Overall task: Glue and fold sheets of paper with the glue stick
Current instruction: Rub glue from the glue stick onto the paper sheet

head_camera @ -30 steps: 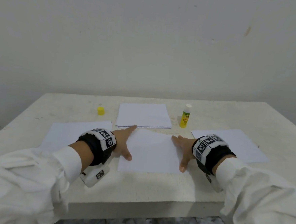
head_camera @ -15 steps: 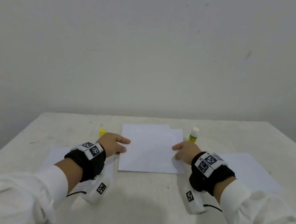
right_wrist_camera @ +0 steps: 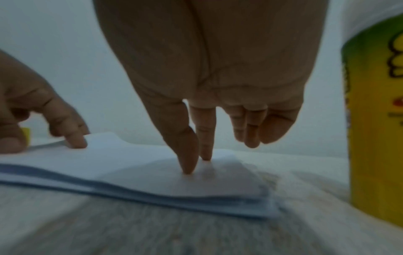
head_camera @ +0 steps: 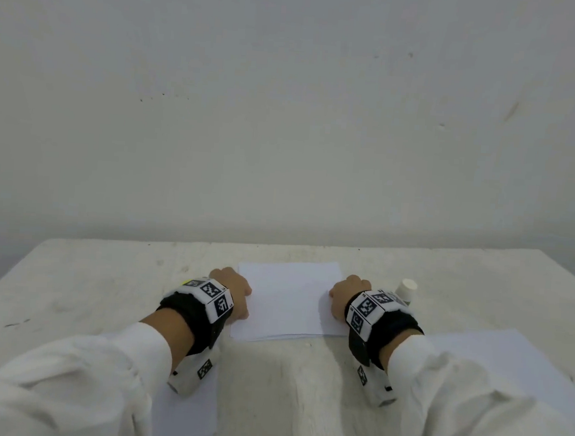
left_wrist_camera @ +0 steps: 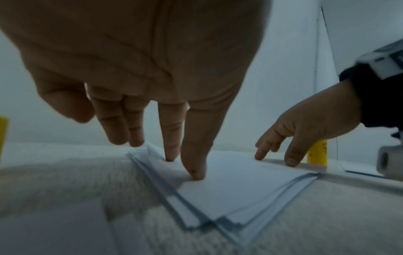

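Several white sheets [head_camera: 287, 303] lie stacked, edges slightly fanned.

Holds both forearms forward and roughly parallel, wrists lifted. Presses down with thumb and index tips of left hand [head_camera: 231, 292], remaining fingers hanging loosely bent. Does likewise with right hand [head_camera: 348, 295]: thumb and index tips down together, others raised.

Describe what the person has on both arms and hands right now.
The left hand and right hand are bare, with no gloves. White long sleeves cover the forearms. Each wrist carries a black strap topped by a white block printed with black-and-white square markers. A white camera pod with another marker sits beneath.
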Demonstrator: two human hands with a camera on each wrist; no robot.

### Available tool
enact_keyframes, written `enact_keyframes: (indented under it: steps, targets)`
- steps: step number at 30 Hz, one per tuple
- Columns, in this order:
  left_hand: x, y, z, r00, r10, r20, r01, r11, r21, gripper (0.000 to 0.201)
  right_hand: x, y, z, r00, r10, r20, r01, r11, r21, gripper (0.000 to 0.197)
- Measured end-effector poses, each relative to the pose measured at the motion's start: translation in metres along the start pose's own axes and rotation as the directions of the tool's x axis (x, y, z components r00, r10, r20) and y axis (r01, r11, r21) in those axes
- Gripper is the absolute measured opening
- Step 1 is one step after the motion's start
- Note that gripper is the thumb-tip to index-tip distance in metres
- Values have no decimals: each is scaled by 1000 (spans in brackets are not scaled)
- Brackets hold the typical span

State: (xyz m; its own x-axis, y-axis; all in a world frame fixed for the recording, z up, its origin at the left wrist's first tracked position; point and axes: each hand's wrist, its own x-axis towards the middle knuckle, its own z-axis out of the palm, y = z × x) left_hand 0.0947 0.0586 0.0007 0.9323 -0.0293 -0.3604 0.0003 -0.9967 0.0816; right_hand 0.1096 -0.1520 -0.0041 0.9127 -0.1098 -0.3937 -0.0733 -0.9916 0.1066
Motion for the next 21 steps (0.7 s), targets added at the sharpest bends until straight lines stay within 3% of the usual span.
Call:
enact_keyframes:
  steps: [2, 6, 9, 13, 16, 19, 21]
  targets:
    - [-5, 0, 1, 1000, -17, -25, 18, 998, 56, 52, -11, 0, 0, 1000, 11, -23, -12, 999, -33, 42]
    - [-19, 14, -4, 997, 18, -70, -10, 994, 113, 57, -38, 13, 0, 993, -67, -98, 78, 990, 115, 40]
    - [-42, 47, -7, 989, 129, -69, -125, 990, 62, 50, -71, 42, 4, 981, -188, -45, 193, 958, 213, 36]
    - [-78, 112, 5, 955, 295, 34, -296, 955, 8, 38, -103, 113, 16, 990, -138, 6, 132, 959, 252, 26]
    - [-91, 163, 19, 927, 365, 87, -365, 931, -11, 40, -112, 180, 23, 999, 2, 35, -7, 987, 163, 50]
    - [-96, 207, 31, 911, 401, 101, -402, 916, -14, 56, -116, 235, 37, 984, 129, 126, -138, 988, 70, 85]
    - [-94, 232, 39, 909, 401, 117, -406, 914, 24, 67, -112, 257, 50, 973, 160, 168, -166, 986, 26, 94]
